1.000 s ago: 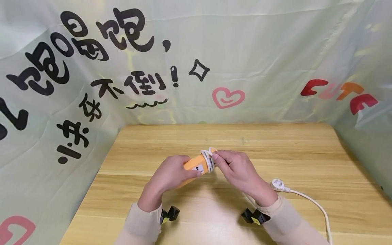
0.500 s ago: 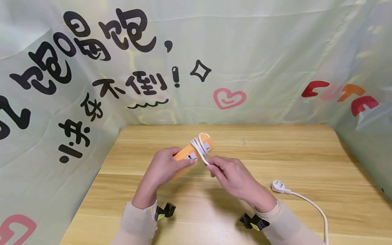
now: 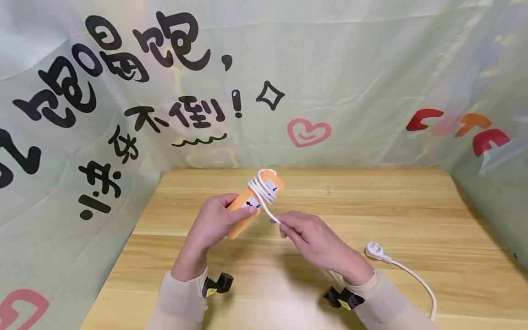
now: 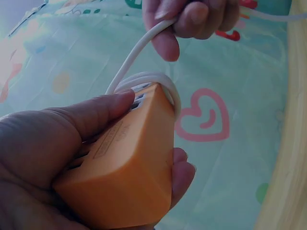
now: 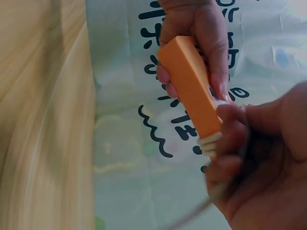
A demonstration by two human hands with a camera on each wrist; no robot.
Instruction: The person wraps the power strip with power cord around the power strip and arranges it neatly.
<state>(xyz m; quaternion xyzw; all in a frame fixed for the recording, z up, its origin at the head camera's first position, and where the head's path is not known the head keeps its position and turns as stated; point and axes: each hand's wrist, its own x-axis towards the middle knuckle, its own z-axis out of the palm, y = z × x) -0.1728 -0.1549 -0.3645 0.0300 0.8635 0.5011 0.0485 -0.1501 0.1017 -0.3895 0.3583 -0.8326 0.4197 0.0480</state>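
An orange power strip (image 3: 245, 196) is tilted in the air above the table, a white cord (image 3: 270, 214) wound in several turns round its far part. My left hand (image 3: 209, 223) grips its near part, thumb on the socket face and fingers beneath. The left wrist view shows the smooth end of the strip (image 4: 144, 191) close up. To the right, my right hand (image 3: 315, 239) pinches the taut cord between thumb and fingers, a short way off the strip. Some of the windings are hidden behind my right fingers in the right wrist view.
A white plug (image 3: 374, 250) lies on the wooden table (image 3: 371, 197) right of my right forearm, its cord (image 3: 416, 272) running toward the front edge. A pale printed cloth (image 3: 350, 82) hangs behind and at both sides.
The power strip has swung more upright and moved left and away with my left hand. My right hand has come round from its far end to its right side, drawing the cord along.
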